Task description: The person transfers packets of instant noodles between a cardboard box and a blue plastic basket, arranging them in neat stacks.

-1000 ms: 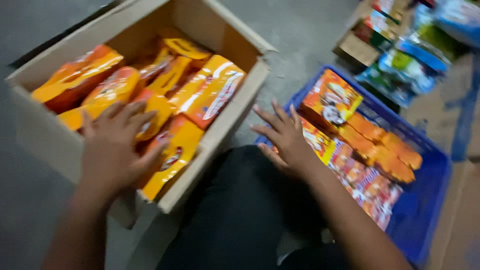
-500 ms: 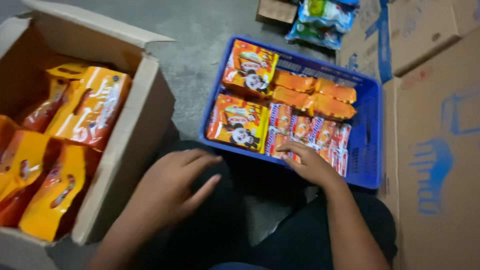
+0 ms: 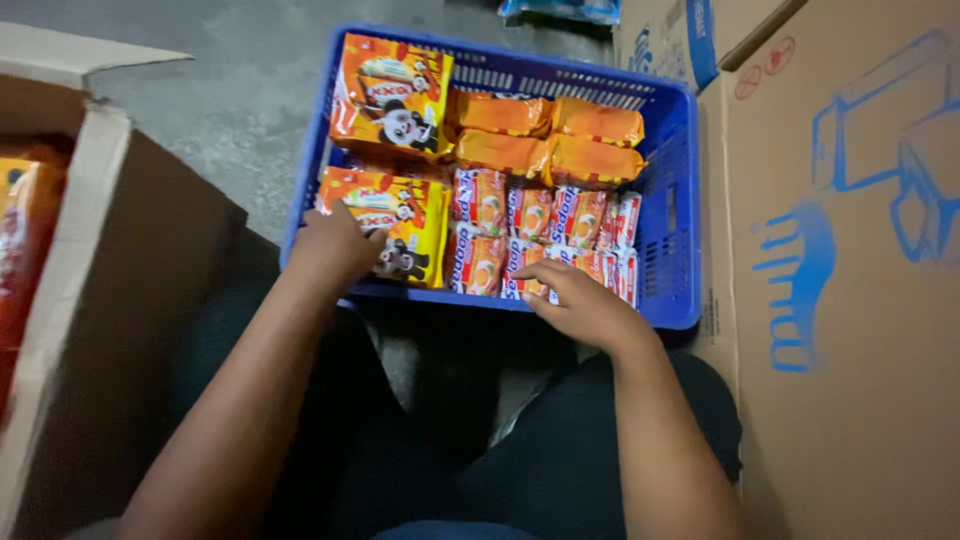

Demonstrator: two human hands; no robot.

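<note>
The blue plastic crate (image 3: 672, 200) sits in the upper middle of the frame on grey concrete floor (image 3: 240, 90), its long axis running left to right, its near rim just above the person's dark-clad knees; the left hand (image 3: 335, 245) rests at the crate's lower left corner, fingers curled over the near edge of an orange panda snack bag (image 3: 400, 215), gripping it so far as the view shows, though the fingertips are hidden; that bag lies flat with its long axis left to right and its printed face up, its top edge toward the upper frame; a second orange panda bag (image 3: 392, 92) lies just above it in the crate's upper left corner, tilted slightly clockwise, touching the far wall.

The right hand (image 3: 580, 300) lies at the crate's lower middle, fingers loosely bent and spread, not closed on anything, fingertips touching the front row of small red-and-white packets (image 3: 530, 215); these packets stand on edge in two rows, long axes pointing up the frame; four plain orange packets (image 3: 550, 135) lie above them, long axes left to right.

An open cardboard box (image 3: 70, 300) fills the left edge; a large cardboard carton with blue print (image 3: 850, 300) stands touching the crate's right side.
</note>
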